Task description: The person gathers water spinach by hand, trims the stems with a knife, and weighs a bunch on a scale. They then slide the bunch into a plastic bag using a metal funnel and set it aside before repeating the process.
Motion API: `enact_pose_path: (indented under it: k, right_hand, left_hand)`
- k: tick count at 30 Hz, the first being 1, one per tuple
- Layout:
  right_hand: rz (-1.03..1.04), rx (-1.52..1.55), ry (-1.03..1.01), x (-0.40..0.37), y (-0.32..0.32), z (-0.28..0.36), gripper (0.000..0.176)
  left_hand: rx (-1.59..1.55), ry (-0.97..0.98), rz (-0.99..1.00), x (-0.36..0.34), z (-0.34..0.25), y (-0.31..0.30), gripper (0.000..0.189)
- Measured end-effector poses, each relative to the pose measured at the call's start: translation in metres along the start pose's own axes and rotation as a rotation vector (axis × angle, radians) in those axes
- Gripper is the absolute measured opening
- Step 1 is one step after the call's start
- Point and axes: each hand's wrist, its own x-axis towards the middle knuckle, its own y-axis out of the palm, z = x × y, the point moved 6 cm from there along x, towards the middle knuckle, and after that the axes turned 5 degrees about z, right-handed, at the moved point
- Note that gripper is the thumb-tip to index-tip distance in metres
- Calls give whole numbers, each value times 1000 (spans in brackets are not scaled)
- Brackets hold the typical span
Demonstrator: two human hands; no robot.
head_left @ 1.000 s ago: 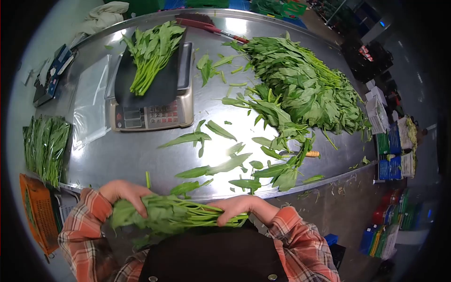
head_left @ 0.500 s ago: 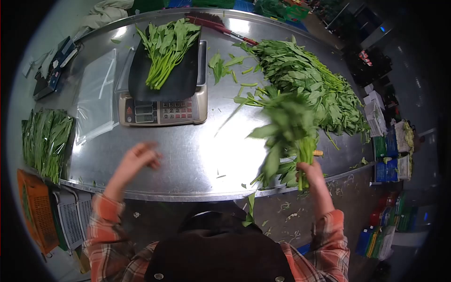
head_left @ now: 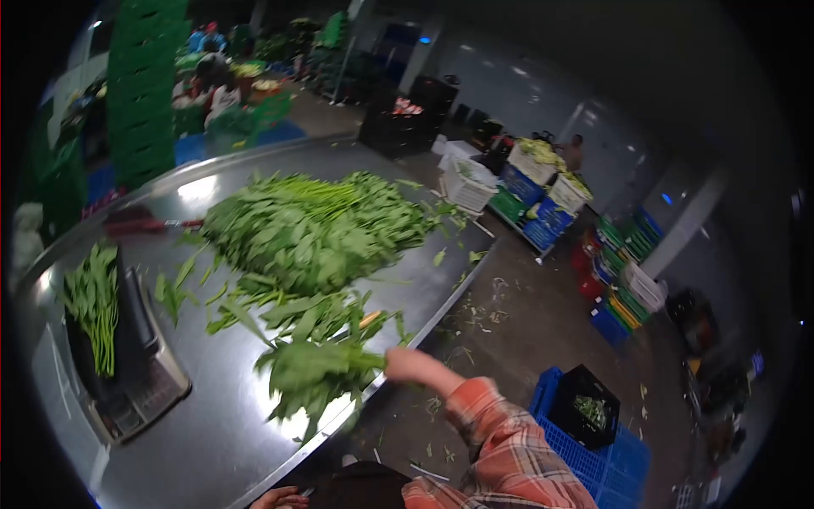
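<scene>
My right hand (head_left: 413, 366) is closed around the stems of a bunch of leafy greens (head_left: 309, 369), whose leaves point left over the metal table's front edge. My left hand (head_left: 280, 499) shows only in part at the bottom edge, near my dark apron, its fingers extended and not around any greens. Beyond the held bunch lies a large heap of the same greens (head_left: 314, 229). A yellowish stick-like piece (head_left: 370, 320) pokes out among the loose stems. At the left, another bunch (head_left: 93, 314) rests in the black pan of a weighing scale (head_left: 140, 399).
The metal table (head_left: 424, 301) ends at a raised rim on my right. Beyond it, blue crates (head_left: 585, 458) and a black crate (head_left: 585, 407) stand on the littered floor. Stacked green crates (head_left: 144, 93) rise at the back left. People (head_left: 208, 42) are in the distance.
My view has turned to the right, so the scale now sits at far left. The right hand still grips its bunch; the left hand has dropped to the bottom edge.
</scene>
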Motion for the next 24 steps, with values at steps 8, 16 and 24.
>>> enact_pose_path:
  k: [8,16,24]
  right_hand:
    - [77,1065,-677,-86,-15,76,28]
    - [525,707,-725,-33,230,157,40]
    - [179,600,-918,-53,199,158,48]
  left_hand:
    - [-262,44,-203,38,-48,58,59]
    - [-402,192,-480,50,-23,49,55]
    - [-383,310,-735,40,-2,41,42]
